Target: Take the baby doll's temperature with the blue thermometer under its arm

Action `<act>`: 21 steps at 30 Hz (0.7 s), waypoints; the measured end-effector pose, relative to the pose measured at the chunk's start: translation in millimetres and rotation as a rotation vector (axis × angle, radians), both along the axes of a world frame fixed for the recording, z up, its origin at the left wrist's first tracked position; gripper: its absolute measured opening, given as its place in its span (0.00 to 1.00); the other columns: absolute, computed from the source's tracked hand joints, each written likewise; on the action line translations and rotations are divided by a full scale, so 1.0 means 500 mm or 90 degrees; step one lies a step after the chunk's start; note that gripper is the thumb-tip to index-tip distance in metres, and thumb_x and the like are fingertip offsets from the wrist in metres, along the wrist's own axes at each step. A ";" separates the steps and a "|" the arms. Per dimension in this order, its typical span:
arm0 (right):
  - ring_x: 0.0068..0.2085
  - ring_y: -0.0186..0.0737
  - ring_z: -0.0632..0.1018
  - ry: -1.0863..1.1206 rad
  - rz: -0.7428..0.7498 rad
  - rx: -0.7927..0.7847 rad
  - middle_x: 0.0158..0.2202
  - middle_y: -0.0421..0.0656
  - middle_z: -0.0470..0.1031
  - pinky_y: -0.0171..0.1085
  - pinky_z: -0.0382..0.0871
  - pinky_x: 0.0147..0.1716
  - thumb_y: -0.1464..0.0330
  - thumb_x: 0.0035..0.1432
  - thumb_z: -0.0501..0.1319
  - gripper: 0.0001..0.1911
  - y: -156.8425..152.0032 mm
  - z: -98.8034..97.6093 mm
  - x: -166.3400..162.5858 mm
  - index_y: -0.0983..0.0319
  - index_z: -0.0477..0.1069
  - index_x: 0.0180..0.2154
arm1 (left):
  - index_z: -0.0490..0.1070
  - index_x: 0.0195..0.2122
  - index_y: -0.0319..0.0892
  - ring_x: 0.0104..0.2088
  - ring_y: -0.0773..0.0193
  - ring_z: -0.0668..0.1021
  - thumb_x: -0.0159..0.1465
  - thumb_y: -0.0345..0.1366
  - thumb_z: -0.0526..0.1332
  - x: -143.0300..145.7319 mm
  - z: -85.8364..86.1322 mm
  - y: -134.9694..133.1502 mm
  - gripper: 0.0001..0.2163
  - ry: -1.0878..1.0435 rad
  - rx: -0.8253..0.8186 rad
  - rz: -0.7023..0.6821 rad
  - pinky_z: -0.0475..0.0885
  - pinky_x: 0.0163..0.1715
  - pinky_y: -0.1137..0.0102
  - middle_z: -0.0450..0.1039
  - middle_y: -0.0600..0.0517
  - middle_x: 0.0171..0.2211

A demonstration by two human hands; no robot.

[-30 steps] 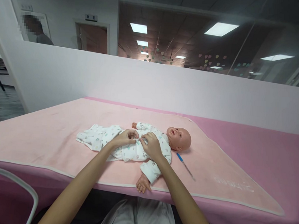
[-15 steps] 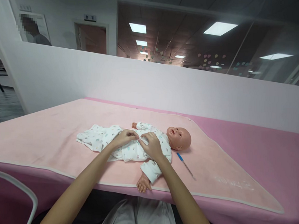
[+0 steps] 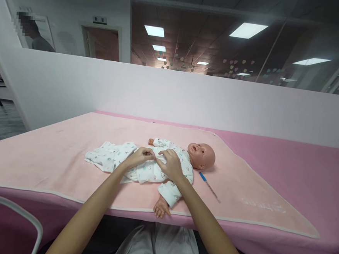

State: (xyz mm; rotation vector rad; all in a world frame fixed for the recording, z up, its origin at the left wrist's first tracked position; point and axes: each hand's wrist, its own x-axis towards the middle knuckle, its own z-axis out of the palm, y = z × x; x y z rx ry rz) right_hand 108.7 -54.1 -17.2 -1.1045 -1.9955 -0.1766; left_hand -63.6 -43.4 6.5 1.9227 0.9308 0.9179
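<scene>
The doll (image 3: pixel 154 171) lay on its back directly in front of the person, on a peach mat (image 3: pixel 58 146) spread over the pink-covered counter (image 3: pixel 294 170). Its long axis ran from side to side across the person's front, with the bald head (image 3: pixel 204 156) toward the right and the printed cloth (image 3: pixel 106 155) at its lower end toward the left.

Both hands met over the middle of the white printed top (image 3: pixel 152 177), the left hand (image 3: pixel 140 158) on the side of the lower end and the right hand (image 3: pixel 171 164) on the side of the chest. Their fingertips came together just above the front of the top, so the fabric under them lay about equally near to either hand. In the left hand's grip the thumb and fingers curled into a near ring; in the right hand's, thumb and forefinger stood slightly apart. Whether either had hold of a fold or some small fastening could not be told.

The doll's near arm reached toward the counter's front edge, its small hand (image 3: pixel 161 208) beside the person's right forearm. A thin blue-ended stick (image 3: pixel 209 187) lay slantwise on the mat below the head, nearer the right hand but apart from it.
</scene>
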 end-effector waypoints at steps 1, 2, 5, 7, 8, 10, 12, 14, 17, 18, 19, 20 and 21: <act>0.36 0.38 0.67 -0.001 -0.004 -0.001 0.31 0.41 0.68 0.36 0.60 0.38 0.63 0.52 0.56 0.08 -0.001 0.001 -0.001 0.60 0.68 0.33 | 0.70 0.29 0.38 0.26 0.70 0.65 0.50 0.39 0.59 -0.001 0.000 0.002 0.10 0.007 -0.008 -0.020 0.59 0.27 0.75 0.64 0.55 0.23; 0.36 0.38 0.67 -0.005 -0.008 -0.002 0.31 0.41 0.68 0.36 0.61 0.38 0.63 0.52 0.56 0.08 -0.002 0.004 -0.003 0.60 0.68 0.33 | 0.70 0.30 0.39 0.25 0.71 0.63 0.49 0.39 0.61 -0.002 -0.001 0.004 0.10 0.014 -0.015 -0.036 0.58 0.25 0.75 0.62 0.56 0.22; 0.37 0.38 0.67 -0.037 -0.023 -0.003 0.33 0.43 0.67 0.37 0.61 0.38 0.65 0.51 0.57 0.09 -0.017 0.024 0.002 0.60 0.68 0.35 | 0.69 0.31 0.39 0.23 0.72 0.61 0.46 0.40 0.64 -0.005 -0.006 0.014 0.13 0.019 -0.034 -0.039 0.56 0.24 0.76 0.57 0.58 0.20; 0.41 0.40 0.67 -0.047 -0.054 0.006 0.39 0.44 0.66 0.39 0.60 0.41 0.66 0.50 0.57 0.12 -0.041 0.041 0.021 0.60 0.67 0.39 | 0.69 0.31 0.39 0.23 0.72 0.61 0.47 0.41 0.64 -0.006 -0.010 0.019 0.13 0.016 -0.048 -0.020 0.56 0.23 0.75 0.56 0.58 0.20; 0.43 0.41 0.66 -0.037 -0.080 0.008 0.42 0.45 0.65 0.40 0.60 0.43 0.66 0.50 0.57 0.13 -0.058 0.048 0.037 0.59 0.66 0.41 | 0.69 0.31 0.39 0.23 0.72 0.61 0.46 0.41 0.64 -0.007 -0.012 0.021 0.14 0.015 -0.054 -0.012 0.56 0.23 0.75 0.56 0.58 0.20; 0.46 0.42 0.65 0.026 -0.153 0.001 0.45 0.45 0.65 0.41 0.58 0.46 0.65 0.51 0.56 0.14 -0.101 0.049 0.081 0.59 0.66 0.41 | 0.69 0.31 0.39 0.23 0.72 0.61 0.46 0.41 0.64 -0.007 -0.014 0.023 0.14 0.016 -0.063 -0.010 0.56 0.23 0.76 0.56 0.58 0.20; 0.43 0.41 0.68 0.098 -0.256 -0.019 0.41 0.45 0.68 0.39 0.60 0.43 0.64 0.53 0.54 0.12 -0.148 0.031 0.134 0.61 0.67 0.39 | 0.69 0.31 0.39 0.23 0.72 0.61 0.46 0.41 0.64 -0.006 -0.015 0.023 0.14 0.018 -0.065 -0.010 0.55 0.23 0.76 0.55 0.58 0.20; 0.39 0.42 0.69 0.103 -0.411 -0.045 0.36 0.46 0.70 0.39 0.61 0.38 0.63 0.53 0.53 0.13 -0.191 -0.002 0.183 0.62 0.68 0.37 | 0.69 0.31 0.39 0.23 0.73 0.61 0.46 0.40 0.64 -0.005 -0.015 0.022 0.13 0.021 -0.064 -0.004 0.54 0.23 0.76 0.55 0.58 0.20; 0.36 0.46 0.69 -0.017 -0.602 -0.142 0.34 0.48 0.71 0.40 0.60 0.33 0.63 0.52 0.54 0.14 -0.232 -0.057 0.232 0.64 0.70 0.36 | 0.69 0.31 0.39 0.23 0.72 0.61 0.46 0.40 0.64 -0.005 -0.013 0.022 0.14 0.020 -0.068 0.003 0.54 0.23 0.76 0.55 0.58 0.20; 0.35 0.47 0.69 -0.055 -0.629 -0.166 0.34 0.49 0.71 0.41 0.60 0.32 0.63 0.52 0.54 0.14 -0.238 -0.071 0.241 0.64 0.71 0.37 | 0.69 0.31 0.39 0.23 0.72 0.61 0.46 0.41 0.64 -0.004 -0.013 0.021 0.14 0.019 -0.071 0.002 0.54 0.22 0.76 0.55 0.58 0.20; 0.35 0.47 0.69 -0.082 -0.639 -0.180 0.33 0.49 0.71 0.40 0.59 0.32 0.63 0.52 0.53 0.14 -0.240 -0.082 0.247 0.64 0.71 0.36 | 0.69 0.31 0.39 0.23 0.72 0.60 0.46 0.41 0.64 -0.004 -0.013 0.021 0.14 0.018 -0.074 0.001 0.54 0.22 0.76 0.54 0.58 0.19; 0.35 0.46 0.69 -0.093 -0.637 -0.186 0.33 0.49 0.71 0.40 0.59 0.32 0.64 0.53 0.53 0.14 -0.240 -0.089 0.250 0.64 0.72 0.36 | 0.69 0.31 0.39 0.23 0.72 0.60 0.46 0.41 0.64 -0.004 -0.012 0.021 0.14 0.017 -0.075 0.000 0.54 0.22 0.76 0.54 0.58 0.19; 0.35 0.45 0.69 -0.094 -0.629 -0.186 0.32 0.49 0.71 0.39 0.59 0.32 0.65 0.53 0.52 0.14 -0.238 -0.092 0.251 0.64 0.72 0.35 | 0.69 0.31 0.39 0.23 0.72 0.60 0.46 0.41 0.64 -0.004 -0.012 0.020 0.14 0.016 -0.075 -0.001 0.54 0.22 0.76 0.54 0.58 0.19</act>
